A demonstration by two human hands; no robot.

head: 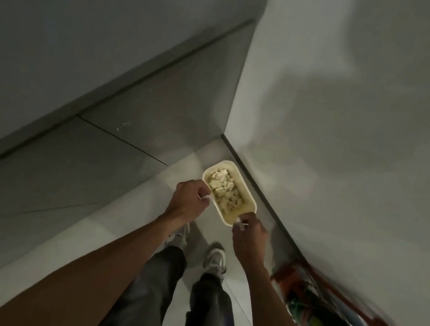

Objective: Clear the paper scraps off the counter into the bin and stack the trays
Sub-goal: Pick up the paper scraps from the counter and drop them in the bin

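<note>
Left hand (190, 198) pinches white scrap (204, 197); right hand (249, 234) pinches second scrap (242, 226). We'd centre the 2 over bin (247, 189), then let go low, avoiding spill.

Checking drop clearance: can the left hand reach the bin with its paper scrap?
Likely yes: the left hand, pinching a paper scrap, sits beside the open bin's rim, nothing between them. Height above it is unclear.
</note>
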